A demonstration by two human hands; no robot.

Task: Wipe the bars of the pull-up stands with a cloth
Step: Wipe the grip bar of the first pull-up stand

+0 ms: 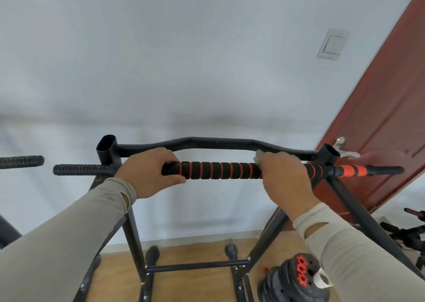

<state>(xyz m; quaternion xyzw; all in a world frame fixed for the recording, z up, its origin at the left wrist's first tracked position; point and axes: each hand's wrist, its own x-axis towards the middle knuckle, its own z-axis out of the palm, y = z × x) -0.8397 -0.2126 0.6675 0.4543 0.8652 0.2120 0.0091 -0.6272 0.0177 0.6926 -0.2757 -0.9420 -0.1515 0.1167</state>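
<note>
Pale grey wall (pixel 184 60) is filling the background, with a light switch (pixel 332 44) on it and a reddish-brown door (pixel 386 108) standing at the right. Wooden floor (pixel 195 255) is showing below, where black weight plates (pixel 292 278) with red collars are lying at the lower right. A black pull-up stand (pixel 131 228) is rising in the middle, its curved top bar (pixel 207 141) running across behind a padded bar (pixel 218 170) wrapped in black foam with orange rings. The left hand (pixel 149 173) is curling its grip around the left end of the padded bar. The right hand (pixel 285 175) is wrapping its grip around the same bar farther right, pressing a pale cloth (pixel 259 155) against it; only a small corner of the cloth is peeking out above the fingers. Both arms are wearing beige sleeves (pixel 69 228). A second ribbed black handle (pixel 21 161) is sticking in from the left edge.
</note>
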